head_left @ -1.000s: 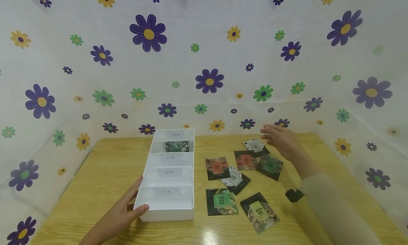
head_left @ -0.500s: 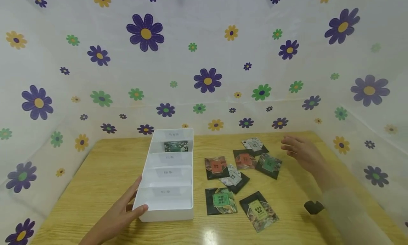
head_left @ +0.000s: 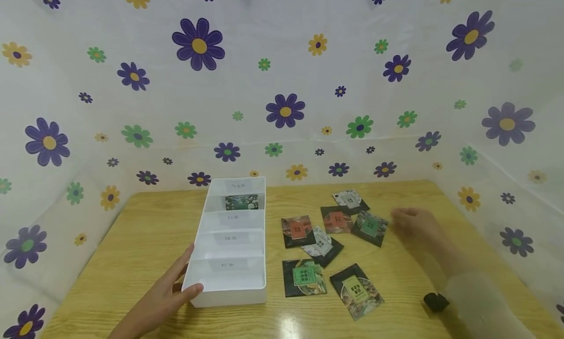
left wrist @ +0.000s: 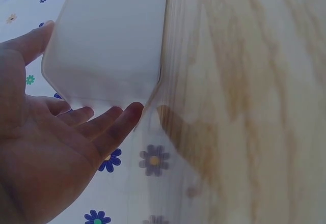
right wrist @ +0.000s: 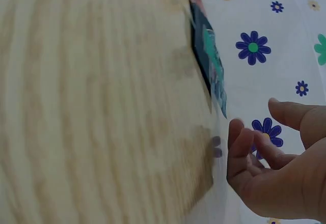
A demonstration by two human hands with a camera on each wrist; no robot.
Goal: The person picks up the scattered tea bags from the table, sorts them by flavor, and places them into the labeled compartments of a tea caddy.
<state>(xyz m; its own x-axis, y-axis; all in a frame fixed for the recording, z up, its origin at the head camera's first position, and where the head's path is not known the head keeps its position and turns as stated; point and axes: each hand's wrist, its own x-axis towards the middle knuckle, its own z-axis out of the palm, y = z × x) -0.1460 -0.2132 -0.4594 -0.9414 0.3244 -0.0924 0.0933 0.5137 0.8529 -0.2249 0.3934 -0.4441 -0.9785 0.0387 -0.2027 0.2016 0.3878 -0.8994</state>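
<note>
A white box (head_left: 229,298) with several labelled compartments stands on the left half of the table. My left hand (head_left: 156,292) holds its near left corner, thumb at the front rim and fingers along the side wall. In the left wrist view, the fingertips touch the lower part of the box (left wrist: 107,46). One dark green picture packet (head_left: 241,202) lies in a rear compartment. My right hand (head_left: 416,226), blurred, hovers right of a dark sachet with a green label (head_left: 370,228). In the right wrist view, its fingers are loosely curled and hold nothing, with the sachet (right wrist: 210,56) just beyond.
Right of the box lie two red-labelled sachets (head_left: 297,231), two white-patterned ones (head_left: 350,200), a bright green one (head_left: 304,278) and a yellow-labelled one (head_left: 358,291). Some overlap. A flower-printed white curtain (head_left: 246,84) encloses the wooden table (head_left: 150,221) at the back and sides.
My right hand has drawn back rightward from above the rear sachets, then dropped lower beside the green-labelled one, its fingers curling more. The left hand keeps its hold on the box.
</note>
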